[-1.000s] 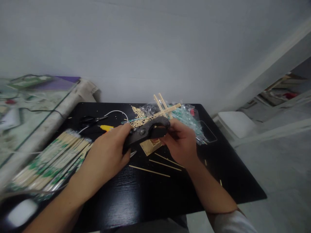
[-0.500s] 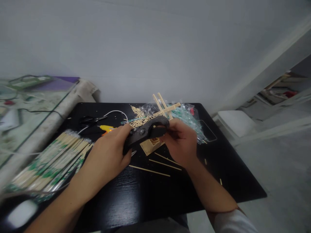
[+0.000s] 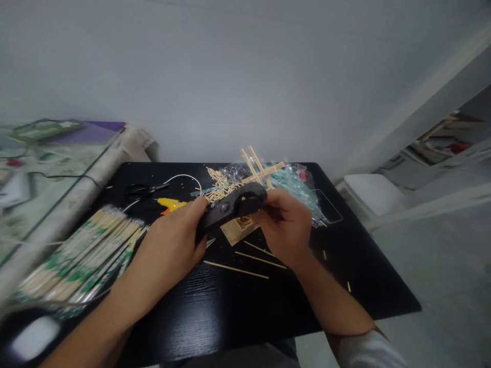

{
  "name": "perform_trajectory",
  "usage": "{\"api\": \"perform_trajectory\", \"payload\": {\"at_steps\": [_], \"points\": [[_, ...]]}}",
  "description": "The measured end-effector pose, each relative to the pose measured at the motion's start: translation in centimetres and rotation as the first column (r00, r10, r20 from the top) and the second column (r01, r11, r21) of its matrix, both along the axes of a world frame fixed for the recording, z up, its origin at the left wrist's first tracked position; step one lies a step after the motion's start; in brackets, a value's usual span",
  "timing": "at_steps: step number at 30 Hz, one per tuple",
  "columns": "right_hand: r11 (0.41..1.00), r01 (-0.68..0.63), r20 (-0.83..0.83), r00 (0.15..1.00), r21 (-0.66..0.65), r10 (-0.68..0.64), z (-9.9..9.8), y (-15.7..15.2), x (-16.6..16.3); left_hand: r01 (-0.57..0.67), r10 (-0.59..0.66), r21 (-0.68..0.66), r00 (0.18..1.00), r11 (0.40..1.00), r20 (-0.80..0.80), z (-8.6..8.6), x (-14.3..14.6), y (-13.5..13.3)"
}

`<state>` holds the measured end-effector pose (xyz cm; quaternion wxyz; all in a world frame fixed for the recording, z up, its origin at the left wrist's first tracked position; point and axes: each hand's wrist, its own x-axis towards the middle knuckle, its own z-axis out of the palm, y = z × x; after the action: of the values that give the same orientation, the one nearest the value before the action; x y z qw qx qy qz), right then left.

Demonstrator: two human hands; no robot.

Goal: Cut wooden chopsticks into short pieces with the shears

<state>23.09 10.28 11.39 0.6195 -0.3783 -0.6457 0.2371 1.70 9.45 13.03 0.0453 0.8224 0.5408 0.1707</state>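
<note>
My left hand (image 3: 174,240) is wrapped round the handle of a black hand cutter (image 3: 224,207), a tool with a pivot screw and a curved, hooked jaw. At the jaw's end, my right hand (image 3: 286,222) is closed with its fingers pinched. What it pinches is hidden behind the fingers. Beneath the cutter, a small model of wooden sticks (image 3: 238,231) with sloping sides sits on the black table (image 3: 184,317), partly covered by my right hand. In front of it lie a few loose thin sticks (image 3: 236,269).
Behind my hands are a heap of short cut sticks (image 3: 218,191), crossed sticks (image 3: 264,174) and clear plastic wrappers (image 3: 297,186). To the left lie a yellow glue gun (image 3: 169,204), black scissors (image 3: 143,189), wrapped chopsticks (image 3: 80,255) and a white mouse (image 3: 36,337).
Hardly anything differs. My left hand has shifted very slightly, and more of the glue gun shows beside it. The cutter and right hand stay almost in place.
</note>
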Motion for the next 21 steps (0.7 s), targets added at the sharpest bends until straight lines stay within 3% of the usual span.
{"api": "perform_trajectory", "payload": {"at_steps": [10, 21], "points": [[1.0, 0.01, -0.003, 1.0, -0.013, -0.01, 0.22, 0.04, 0.08, 0.02, -0.018, -0.034, 0.997, 0.999, 0.069, 0.44, 0.14, -0.2], [0.998, 0.044, -0.045, 0.998, -0.05, -0.046, -0.45, 0.1, -0.21, -0.037, 0.036, -0.052, 0.999, 0.998, -0.013, 0.04, 0.32, -0.32]]}}
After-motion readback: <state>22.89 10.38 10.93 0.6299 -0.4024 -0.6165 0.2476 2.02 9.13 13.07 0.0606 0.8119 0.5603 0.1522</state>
